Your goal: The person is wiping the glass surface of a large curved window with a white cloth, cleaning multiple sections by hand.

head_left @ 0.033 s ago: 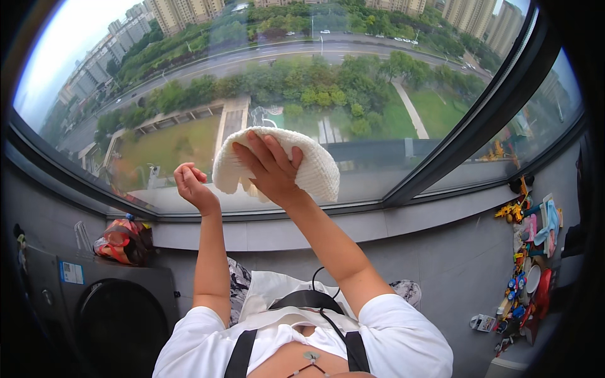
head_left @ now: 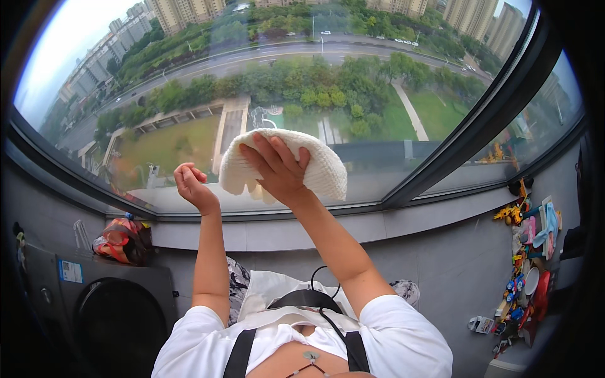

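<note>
My right hand (head_left: 277, 167) is raised and spread flat on a white knitted cloth (head_left: 324, 170), pressing it against the big window pane (head_left: 189, 94). The cloth bunches around my fingers and hangs a little below my palm. My left hand (head_left: 192, 186) is held up beside the cloth on its left, fingers curled into a loose fist with nothing in it, close to the lower part of the glass. Both forearms rise from my white shirt at the bottom of the view.
A dark window post (head_left: 466, 132) slants down at the right. A grey sill (head_left: 265, 234) runs below the glass. A dark front-loading washing machine (head_left: 120, 315) with a colourful bag (head_left: 120, 239) on top stands at the left. Several toys (head_left: 526, 271) lie at the right.
</note>
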`<state>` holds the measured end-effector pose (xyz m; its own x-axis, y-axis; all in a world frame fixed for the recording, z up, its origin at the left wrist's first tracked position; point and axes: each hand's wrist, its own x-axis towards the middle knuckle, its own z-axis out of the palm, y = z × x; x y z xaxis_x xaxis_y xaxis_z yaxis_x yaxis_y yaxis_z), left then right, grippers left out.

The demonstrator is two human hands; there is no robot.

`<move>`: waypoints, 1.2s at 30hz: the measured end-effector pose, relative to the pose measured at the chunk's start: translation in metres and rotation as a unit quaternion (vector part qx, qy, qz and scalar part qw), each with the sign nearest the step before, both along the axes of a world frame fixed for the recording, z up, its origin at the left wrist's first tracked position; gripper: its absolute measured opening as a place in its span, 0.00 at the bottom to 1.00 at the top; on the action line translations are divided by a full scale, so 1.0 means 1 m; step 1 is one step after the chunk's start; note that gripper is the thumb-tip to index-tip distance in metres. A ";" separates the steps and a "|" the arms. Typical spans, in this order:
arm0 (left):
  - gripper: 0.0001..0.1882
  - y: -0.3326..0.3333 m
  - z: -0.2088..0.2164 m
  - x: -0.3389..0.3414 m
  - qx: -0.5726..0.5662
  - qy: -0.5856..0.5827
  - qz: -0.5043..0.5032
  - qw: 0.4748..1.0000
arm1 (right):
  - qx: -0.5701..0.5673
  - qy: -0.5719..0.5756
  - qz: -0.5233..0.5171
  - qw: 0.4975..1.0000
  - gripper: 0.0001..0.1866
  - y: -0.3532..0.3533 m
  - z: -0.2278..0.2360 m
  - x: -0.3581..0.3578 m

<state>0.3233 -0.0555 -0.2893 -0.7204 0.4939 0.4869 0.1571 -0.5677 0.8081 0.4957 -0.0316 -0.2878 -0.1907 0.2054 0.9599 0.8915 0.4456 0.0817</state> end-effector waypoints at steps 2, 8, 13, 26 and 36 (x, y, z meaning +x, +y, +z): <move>0.10 0.000 0.003 0.001 -0.006 -0.011 0.011 1.000 | 0.028 -0.016 0.004 0.999 0.20 0.003 0.003 0.034; 0.09 0.006 -0.001 0.005 0.007 -0.022 0.028 0.999 | 0.009 -0.046 -0.044 0.998 0.12 0.002 -0.030 0.160; 0.08 0.003 0.000 0.006 -0.003 -0.033 0.013 0.999 | -0.087 -0.050 -0.116 0.988 0.23 -0.008 -0.060 0.277; 0.10 -0.007 -0.001 -0.019 -0.039 0.051 -0.152 0.986 | -0.008 0.045 -0.108 0.993 0.37 0.011 -0.007 0.174; 0.10 -0.028 0.002 -0.076 -0.045 0.014 -0.161 0.986 | -0.008 -0.024 -0.041 0.999 0.28 0.002 0.076 -0.019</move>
<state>0.2477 -0.0831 -0.2868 -0.5051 0.7374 0.4486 0.0034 -0.5180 0.8554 0.4764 -0.0292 -0.2119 -0.2184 0.2369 0.9467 0.9202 0.3730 0.1190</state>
